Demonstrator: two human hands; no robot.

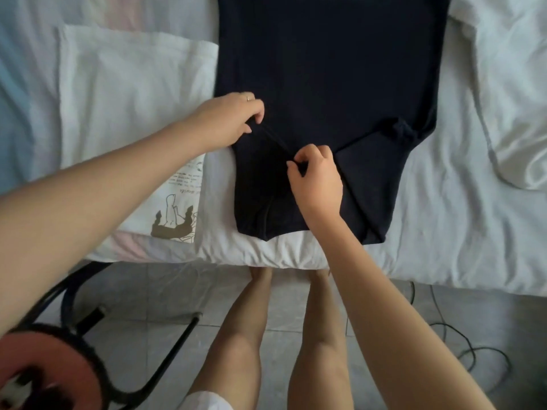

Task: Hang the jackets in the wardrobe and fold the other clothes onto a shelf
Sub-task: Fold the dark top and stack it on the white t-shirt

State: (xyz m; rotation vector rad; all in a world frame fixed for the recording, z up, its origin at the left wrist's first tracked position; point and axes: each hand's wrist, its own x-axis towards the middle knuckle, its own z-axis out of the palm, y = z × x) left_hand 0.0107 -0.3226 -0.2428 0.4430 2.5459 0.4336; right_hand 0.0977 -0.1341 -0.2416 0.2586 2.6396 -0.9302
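Both forearms reach from the near edge of the bed [444,232] onto a navy shirt [325,69] spread flat on the white sheet, its near end just short of that edge. Left hand [231,122], fingers curled, pinches a raised ridge of the shirt's cloth; right hand [316,179] pinches the same ridge's other end nearer the camera. A white printed garment [124,93] lies just left of the shirt. On the floor, a red-seated chair [59,365] stands left and cables [473,350] trail right.
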